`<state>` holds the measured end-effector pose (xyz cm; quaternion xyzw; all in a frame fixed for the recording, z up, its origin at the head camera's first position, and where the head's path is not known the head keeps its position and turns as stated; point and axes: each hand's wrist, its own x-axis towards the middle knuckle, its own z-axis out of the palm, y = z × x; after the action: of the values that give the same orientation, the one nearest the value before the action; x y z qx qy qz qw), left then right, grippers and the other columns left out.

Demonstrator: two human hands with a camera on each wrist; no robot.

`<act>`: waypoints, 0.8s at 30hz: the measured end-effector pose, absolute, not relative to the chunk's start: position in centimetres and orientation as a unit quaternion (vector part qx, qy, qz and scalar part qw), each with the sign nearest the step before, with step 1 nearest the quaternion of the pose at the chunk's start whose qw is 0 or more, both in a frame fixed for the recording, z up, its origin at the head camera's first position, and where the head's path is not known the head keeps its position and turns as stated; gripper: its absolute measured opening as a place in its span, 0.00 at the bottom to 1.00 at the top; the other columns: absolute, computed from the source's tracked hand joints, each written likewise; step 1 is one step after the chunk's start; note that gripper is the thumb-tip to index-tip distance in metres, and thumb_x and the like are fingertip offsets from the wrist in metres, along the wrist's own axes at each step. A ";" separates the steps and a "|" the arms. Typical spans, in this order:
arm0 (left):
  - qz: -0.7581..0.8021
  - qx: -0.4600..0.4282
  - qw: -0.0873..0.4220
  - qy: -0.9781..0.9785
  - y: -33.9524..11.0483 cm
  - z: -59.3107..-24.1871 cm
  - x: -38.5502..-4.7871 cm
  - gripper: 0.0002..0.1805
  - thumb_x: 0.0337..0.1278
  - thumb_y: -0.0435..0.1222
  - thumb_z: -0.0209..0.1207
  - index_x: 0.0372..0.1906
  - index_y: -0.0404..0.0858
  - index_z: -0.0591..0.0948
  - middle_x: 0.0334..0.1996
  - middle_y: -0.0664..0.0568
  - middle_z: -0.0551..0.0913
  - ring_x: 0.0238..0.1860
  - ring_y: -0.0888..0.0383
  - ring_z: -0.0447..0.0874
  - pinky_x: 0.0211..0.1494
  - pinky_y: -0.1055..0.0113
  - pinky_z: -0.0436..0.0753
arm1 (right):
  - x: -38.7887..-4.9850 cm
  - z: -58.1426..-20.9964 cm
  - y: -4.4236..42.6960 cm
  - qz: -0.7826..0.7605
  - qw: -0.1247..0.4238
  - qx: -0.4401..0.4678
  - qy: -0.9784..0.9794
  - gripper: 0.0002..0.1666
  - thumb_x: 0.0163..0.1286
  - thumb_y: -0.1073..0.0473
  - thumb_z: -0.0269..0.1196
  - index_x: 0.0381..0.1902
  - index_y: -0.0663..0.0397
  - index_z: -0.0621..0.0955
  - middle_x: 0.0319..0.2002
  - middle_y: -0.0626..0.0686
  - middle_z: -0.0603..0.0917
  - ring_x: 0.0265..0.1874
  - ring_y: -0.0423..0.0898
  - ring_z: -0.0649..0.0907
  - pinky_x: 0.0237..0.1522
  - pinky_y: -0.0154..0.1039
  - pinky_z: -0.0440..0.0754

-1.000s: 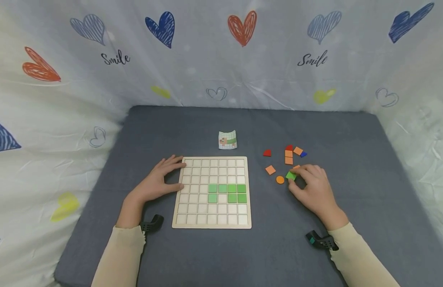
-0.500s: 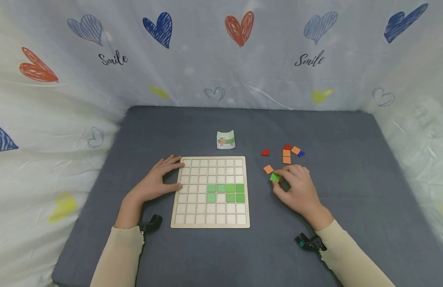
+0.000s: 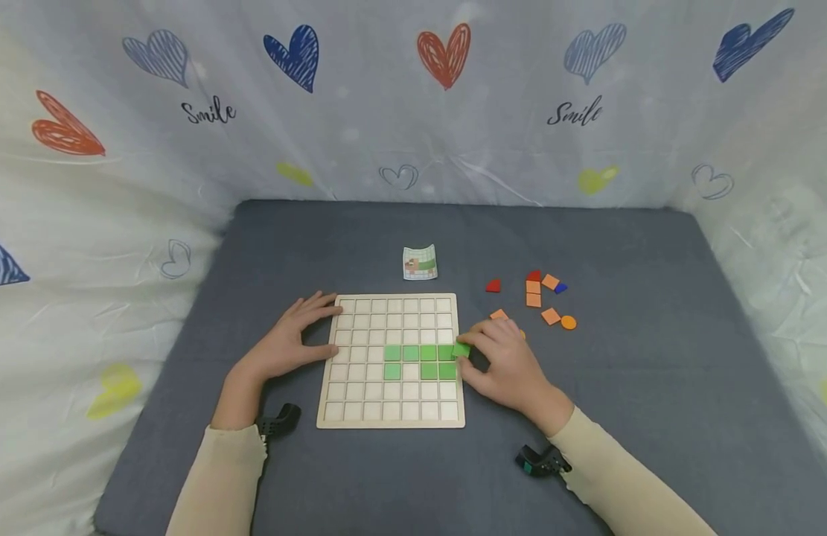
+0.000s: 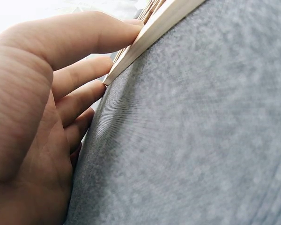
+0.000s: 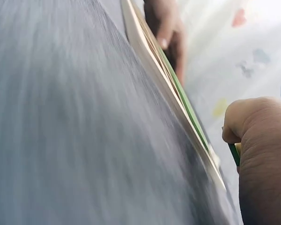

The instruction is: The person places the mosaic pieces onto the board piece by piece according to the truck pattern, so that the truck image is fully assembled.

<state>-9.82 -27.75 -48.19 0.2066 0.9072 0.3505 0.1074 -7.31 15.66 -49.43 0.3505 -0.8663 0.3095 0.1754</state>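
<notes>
A wooden grid board (image 3: 391,420) lies flat, with several green square tiles (image 3: 429,353) set in its cells toward the right. My left hand (image 3: 294,335) rests against the board's left edge, thumb and fingers spread; in the left wrist view the thumb (image 4: 91,33) touches the wooden rim. Over the board's right edge, my right hand (image 3: 510,366) pinches a loose green square tile (image 3: 461,349) between thumb and fingers. That green tile (image 5: 234,153) is mostly hidden behind the hand in the right wrist view.
A small picture card (image 3: 420,263) lies beyond the board. To the right are scattered orange squares (image 3: 534,300), red pieces (image 3: 493,286), a blue piece (image 3: 560,288) and an orange disc (image 3: 569,322). Another orange square (image 3: 499,314) is partly behind my right hand.
My right hand has carried the green tile leftward from the loose pieces to the board's right edge, uncovering an orange square and a disc. The left hand stays at the board.
</notes>
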 end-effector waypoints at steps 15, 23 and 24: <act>0.349 0.207 0.109 0.907 -27.7 -48.2 -9.8 0.44 0.68 0.50 0.75 0.83 0.44 0.72 0.87 0.46 0.58 0.89 0.43 0.42 0.90 0.41 0.36 | -6.6 -49.4 10.3 0.306 0.149 0.431 -0.836 0.10 0.67 0.59 0.73 0.46 0.51 0.91 0.40 0.45 0.83 0.39 0.43 0.78 0.42 0.41 0.76; 0.351 0.203 0.110 0.907 -27.8 -48.2 -9.7 0.43 0.68 0.49 0.75 0.83 0.45 0.72 0.87 0.47 0.58 0.89 0.43 0.43 0.90 0.43 0.36 | -6.7 -49.4 8.6 0.294 0.150 0.443 -0.833 0.10 0.66 0.59 0.74 0.45 0.51 0.92 0.39 0.45 0.83 0.38 0.43 0.78 0.42 0.41 0.77; 0.351 0.203 0.109 0.908 -27.8 -48.2 -9.7 0.43 0.68 0.49 0.75 0.83 0.45 0.72 0.87 0.47 0.58 0.89 0.43 0.43 0.90 0.43 0.36 | -6.7 -49.4 8.5 0.291 0.146 0.444 -0.835 0.10 0.66 0.58 0.74 0.46 0.50 0.92 0.39 0.45 0.83 0.37 0.43 0.78 0.42 0.41 0.77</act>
<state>-9.67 -27.83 -48.17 0.2026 0.9076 0.3511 0.1092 -6.68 8.48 -49.44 0.4438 -0.8350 0.2905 0.1463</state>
